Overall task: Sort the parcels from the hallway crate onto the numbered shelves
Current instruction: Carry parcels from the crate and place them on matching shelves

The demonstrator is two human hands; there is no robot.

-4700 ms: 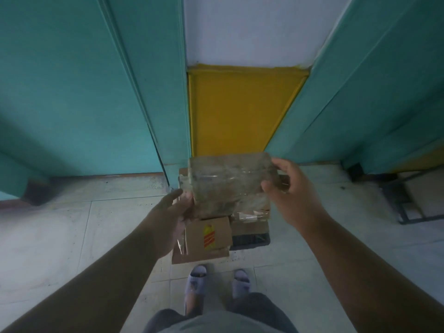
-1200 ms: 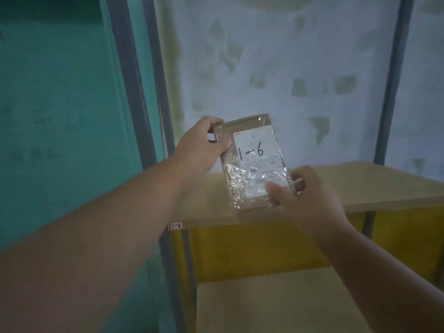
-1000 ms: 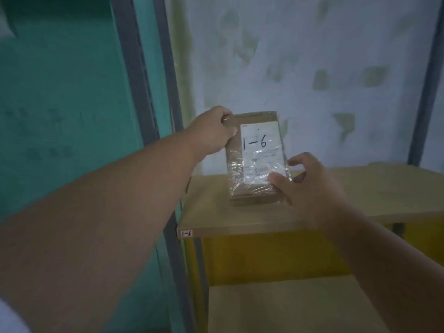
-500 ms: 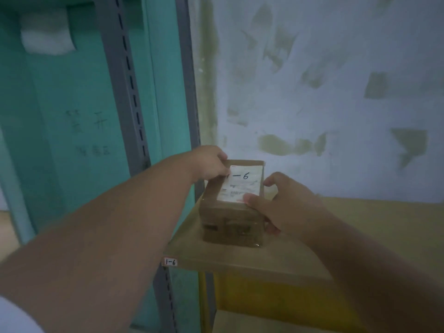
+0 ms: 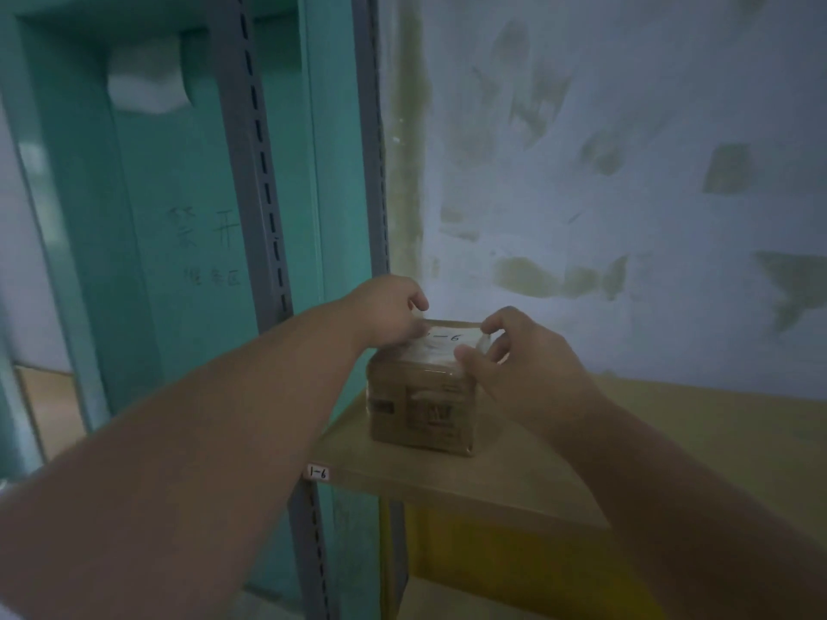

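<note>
A brown parcel (image 5: 420, 404) wrapped in clear film stands on the wooden shelf (image 5: 528, 467) at centre frame, near the shelf's left front corner, its white label showing a handwritten "-6" on top. The left hand (image 5: 387, 313) rests on the parcel's upper left edge, fingers curled over it; the right hand (image 5: 514, 355) pinches the upper right corner between thumb and bent fingers. A small tag (image 5: 318, 473) reading "1-6" sits on the shelf's front edge, lower left of the parcel. A grey slotted upright (image 5: 255, 172) rises at left, before a teal wall.
</note>
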